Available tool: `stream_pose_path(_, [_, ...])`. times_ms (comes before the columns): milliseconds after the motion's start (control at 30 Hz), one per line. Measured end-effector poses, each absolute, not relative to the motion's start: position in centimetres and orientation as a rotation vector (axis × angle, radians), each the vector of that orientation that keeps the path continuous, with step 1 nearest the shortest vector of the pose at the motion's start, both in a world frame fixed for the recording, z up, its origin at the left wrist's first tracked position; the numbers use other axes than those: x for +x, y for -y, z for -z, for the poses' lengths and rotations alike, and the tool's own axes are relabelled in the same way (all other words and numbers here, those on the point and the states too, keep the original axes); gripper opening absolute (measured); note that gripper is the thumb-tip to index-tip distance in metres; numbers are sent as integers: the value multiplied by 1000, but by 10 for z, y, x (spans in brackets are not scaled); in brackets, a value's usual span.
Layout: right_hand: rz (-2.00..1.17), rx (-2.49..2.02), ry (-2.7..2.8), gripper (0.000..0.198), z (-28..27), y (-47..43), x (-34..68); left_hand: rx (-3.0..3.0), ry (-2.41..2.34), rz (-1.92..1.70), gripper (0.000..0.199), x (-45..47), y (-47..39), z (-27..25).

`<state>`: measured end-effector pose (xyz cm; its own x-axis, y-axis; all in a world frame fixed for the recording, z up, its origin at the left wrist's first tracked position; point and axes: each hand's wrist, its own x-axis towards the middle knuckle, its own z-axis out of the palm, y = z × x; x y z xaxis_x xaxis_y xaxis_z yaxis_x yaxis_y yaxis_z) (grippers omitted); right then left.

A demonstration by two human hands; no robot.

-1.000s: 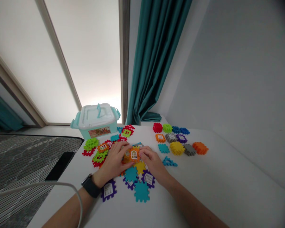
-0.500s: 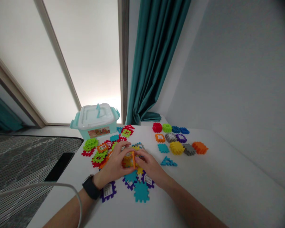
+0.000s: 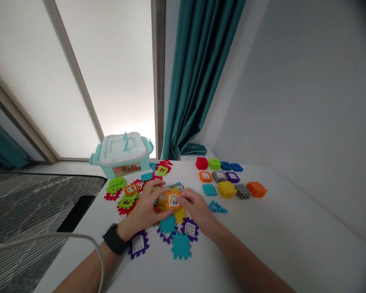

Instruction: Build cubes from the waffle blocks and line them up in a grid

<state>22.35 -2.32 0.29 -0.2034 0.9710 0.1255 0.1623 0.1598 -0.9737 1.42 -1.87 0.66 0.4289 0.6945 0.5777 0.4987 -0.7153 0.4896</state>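
Both hands hold the orange tile, which has a white window and stands tilted up over the surface (image 3: pixel 247 248). The left hand (image 3: pixel 144 206) makes a wide curve around the left side of the orange tile (image 3: pixel 173 200), its thumb at the near edge and its fingers toward the far side; more orange shows just behind, partly hidden. The right hand (image 3: pixel 199 208) pinches narrowly at the right edge of the orange tile.

Just nearer than the orange tile lie a yellow tile (image 3: pixel 180 215) and a teal tile (image 3: pixel 167 224), with a purple tile (image 3: pixel 190 229) to their right. A second teal tile (image 3: pixel 181 246) is nearest the person. Just beyond the orange tile is a grey tile (image 3: pixel 177 186), mostly covered.

To the left of the orange tile, past the left hand, are green tiles (image 3: pixel 116 185) overlapping a red tile (image 3: pixel 112 196). Farther back on that side sits the lidded box (image 3: pixel 126 156).

To the right of the orange tile lie a blue triangle (image 3: pixel 217 207), a yellow stack (image 3: pixel 227 190), a grey stack (image 3: pixel 243 191) and, farthest right, an orange stack (image 3: pixel 256 189).
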Motion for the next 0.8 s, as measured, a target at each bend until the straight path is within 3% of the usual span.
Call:
stream_pose_path(433, [-726,-1125,1688,14,1,21,231,2510,-1110,-1161,44,7,12,-2])
stream_pose_path(600, [-291,-878,1972,33,-9,21,244,2448,-1096,-1185,39,4,12,-8])
stream_pose_path(800, [-136,-758,2160,37,-9,18,250,2422,-1060,-1204,39,3,13,-11])
